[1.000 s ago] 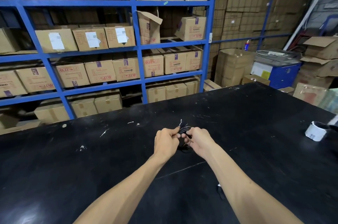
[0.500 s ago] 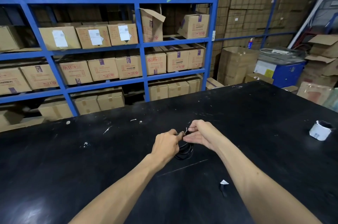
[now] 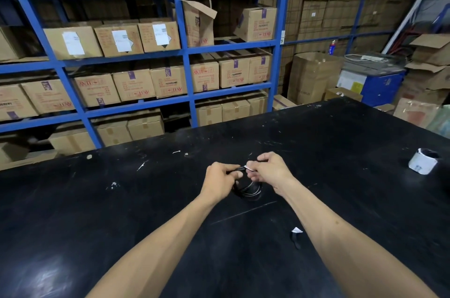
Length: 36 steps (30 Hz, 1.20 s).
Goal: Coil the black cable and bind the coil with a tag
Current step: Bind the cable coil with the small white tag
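Note:
A small coil of black cable [image 3: 248, 191] hangs between my hands just above the black table [image 3: 121, 200]. My left hand [image 3: 220, 182] pinches the top of the coil from the left. My right hand [image 3: 269, 171] pinches a small white tag [image 3: 248, 167] at the coil's top, right beside the left fingertips. The two hands almost touch. The upper part of the coil is hidden behind my fingers.
A white roll of tags [image 3: 422, 161] stands at the table's right. A small white and black scrap [image 3: 295, 236] lies near my right forearm. Blue shelving [image 3: 187, 73] full of cardboard boxes stands behind the table's far edge.
My hands have spread slightly and lifted the coil's top, so its loops hang in view below them. The white tag now shows between my fingertips.

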Available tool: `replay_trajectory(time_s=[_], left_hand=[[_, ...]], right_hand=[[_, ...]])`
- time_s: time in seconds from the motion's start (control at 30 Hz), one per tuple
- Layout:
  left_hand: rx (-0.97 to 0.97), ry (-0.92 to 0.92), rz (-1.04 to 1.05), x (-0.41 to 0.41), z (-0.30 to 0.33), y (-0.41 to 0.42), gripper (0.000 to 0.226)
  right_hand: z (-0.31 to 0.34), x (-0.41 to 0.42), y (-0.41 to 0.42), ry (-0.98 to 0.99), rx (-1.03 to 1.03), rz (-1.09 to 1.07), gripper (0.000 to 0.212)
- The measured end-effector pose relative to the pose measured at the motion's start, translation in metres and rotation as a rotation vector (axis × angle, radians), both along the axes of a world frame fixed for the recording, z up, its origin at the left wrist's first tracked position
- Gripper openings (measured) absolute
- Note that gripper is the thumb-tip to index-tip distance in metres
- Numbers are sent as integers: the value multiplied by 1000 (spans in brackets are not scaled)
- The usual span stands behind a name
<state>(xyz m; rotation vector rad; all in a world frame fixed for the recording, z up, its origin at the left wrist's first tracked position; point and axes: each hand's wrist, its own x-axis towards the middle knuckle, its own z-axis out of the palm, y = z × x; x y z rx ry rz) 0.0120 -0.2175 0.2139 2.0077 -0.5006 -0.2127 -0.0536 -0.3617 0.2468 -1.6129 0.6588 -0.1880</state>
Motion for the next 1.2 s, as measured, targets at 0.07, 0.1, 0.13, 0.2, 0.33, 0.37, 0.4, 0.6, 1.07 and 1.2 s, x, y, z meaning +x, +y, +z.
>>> replay_trajectory(time_s=[0.07, 0.1, 0.13, 0.2, 0.33, 0.37, 0.4, 0.6, 1.07, 1.2], left_hand=[[-68, 212, 112, 12, 3, 1, 25], [-122, 317, 164, 17, 5, 3, 22], [-171, 416, 196, 20, 10, 5, 16], [-231, 568, 218, 23, 24, 12, 7], [-411, 945, 184, 35, 35, 27, 12], [-421, 1005, 174, 36, 35, 29, 13], [-400, 1033, 164, 36, 33, 29, 13], [90, 240, 43, 27, 12, 26, 28], [-230, 375, -110, 4, -6, 16, 22], [-219, 406, -131, 4, -8, 8, 28]], right_hand=[[3, -5, 2, -17, -311, 108, 40], [7, -10, 3, -39, -449, 190, 41], [8, -16, 2, -72, -561, 288, 41], [3, -25, -4, -133, -828, 519, 47], [-24, -30, -9, -139, -1396, 772, 77], [-31, -28, -8, -167, -1449, 758, 69], [-35, -28, -6, -208, -1420, 714, 53], [-23, -28, -3, -40, -948, 652, 26], [-30, -6, -19, -129, -483, 231, 26], [-33, -16, -23, -142, -406, 147, 24]])
